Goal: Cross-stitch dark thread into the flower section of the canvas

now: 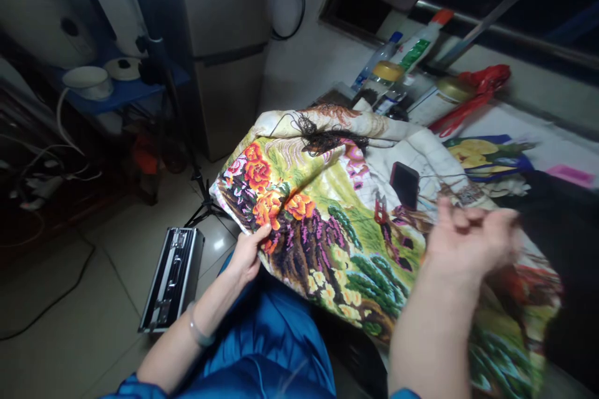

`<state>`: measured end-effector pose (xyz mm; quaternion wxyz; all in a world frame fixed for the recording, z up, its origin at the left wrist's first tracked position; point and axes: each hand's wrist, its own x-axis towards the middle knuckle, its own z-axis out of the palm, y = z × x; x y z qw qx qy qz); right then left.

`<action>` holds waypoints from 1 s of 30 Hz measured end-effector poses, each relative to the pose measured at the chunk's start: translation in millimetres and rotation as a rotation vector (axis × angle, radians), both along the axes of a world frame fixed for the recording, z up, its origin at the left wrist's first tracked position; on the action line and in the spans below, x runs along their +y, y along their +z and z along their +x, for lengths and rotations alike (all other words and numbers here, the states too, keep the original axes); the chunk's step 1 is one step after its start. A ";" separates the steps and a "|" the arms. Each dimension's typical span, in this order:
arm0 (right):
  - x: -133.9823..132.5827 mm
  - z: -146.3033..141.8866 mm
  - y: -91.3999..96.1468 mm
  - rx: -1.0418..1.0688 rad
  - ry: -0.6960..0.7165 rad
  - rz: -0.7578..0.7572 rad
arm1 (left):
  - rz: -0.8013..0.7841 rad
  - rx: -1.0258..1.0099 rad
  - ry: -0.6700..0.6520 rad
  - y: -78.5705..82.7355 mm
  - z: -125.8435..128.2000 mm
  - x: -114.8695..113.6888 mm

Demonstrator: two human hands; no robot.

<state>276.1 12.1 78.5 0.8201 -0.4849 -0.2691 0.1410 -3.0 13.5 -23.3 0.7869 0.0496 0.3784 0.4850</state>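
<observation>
A large cross-stitch cloth (327, 218) with orange flowers, green trees and purple plants lies over my lap and the table edge. My left hand (246, 255) grips its lower left edge, thumb on top and fingers under the cloth. My right hand (468, 240) hovers over the right part of the cloth, blurred by motion, with fingers pinched together; a thin thread seems to run from it, but what it holds is too small to make out. A tangle of dark thread (322, 134) lies on the cloth's far end. A dark phone (405, 184) rests on the cloth.
Bottles (397, 65) and jars stand at the table's back by a window ledge, beside a red bag (472, 93). A metal case (173, 277) lies on the tiled floor at left. A fridge (219, 43), a blue shelf and cables fill the left background.
</observation>
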 end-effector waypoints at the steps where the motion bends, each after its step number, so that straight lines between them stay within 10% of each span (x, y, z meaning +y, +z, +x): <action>1: -0.1 1.3 -1.6 -0.095 -0.100 0.030 | -0.004 -0.006 -0.001 0.2 0.2 -0.2; 3: -2.0 -14.7 -13.1 -0.225 -0.112 -0.021 | -0.010 -0.013 0.004 1.2 0.7 -0.7; 7: -11.7 -87.4 -49.1 -0.554 0.366 -0.485 | -0.016 -0.006 0.006 3.5 0.3 -1.9; 12: -15.7 -137.4 -65.6 -1.006 0.649 -0.479 | 0.000 -0.004 -0.010 5.0 -2.2 -2.6; 20: -8.0 -136.6 -65.5 -1.350 0.618 -0.530 | 0.000 0.004 -0.002 5.6 -2.2 -2.5; 26: 7.2 -96.9 -51.9 -0.955 0.040 -0.603 | -0.019 -0.013 -0.039 2.3 -3.3 -2.1; 30: 11.7 -73.3 -47.6 -0.635 0.116 -0.684 | -0.009 -0.019 -0.034 3.4 -3.0 -1.3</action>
